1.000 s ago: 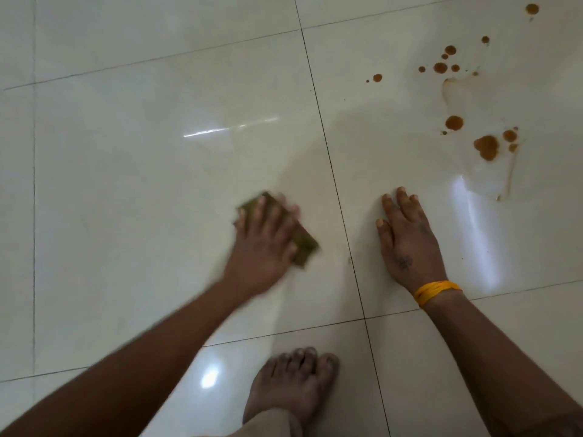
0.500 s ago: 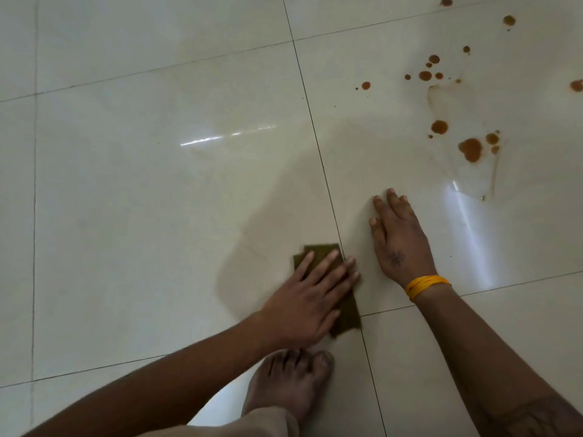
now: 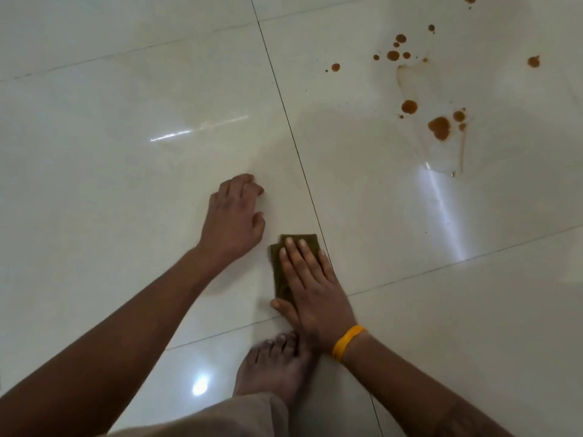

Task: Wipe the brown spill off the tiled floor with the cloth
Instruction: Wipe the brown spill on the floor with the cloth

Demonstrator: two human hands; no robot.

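A folded olive-green cloth [image 3: 279, 268] lies flat on the glossy cream tiled floor [image 3: 126, 152] beside a grout line. My right hand [image 3: 310, 288], with a yellow band at the wrist, presses flat on top of the cloth. My left hand [image 3: 233, 220] rests on the tile just left of the cloth, fingers bent and empty. The brown spill [image 3: 439, 127] is a scatter of drops and blots at the upper right, well away from the cloth, with a thin wet film around them.
My bare foot [image 3: 271, 370] stands on the tile just below my right hand, with a beige trouser leg [image 3: 227, 414] at the bottom edge. Dark grout lines [image 3: 284, 108] cross the floor. Bright light reflections mark the wet tile at right.
My left hand has let go of the cloth and moved up and left. My right hand has come over from the right and now presses on the cloth.
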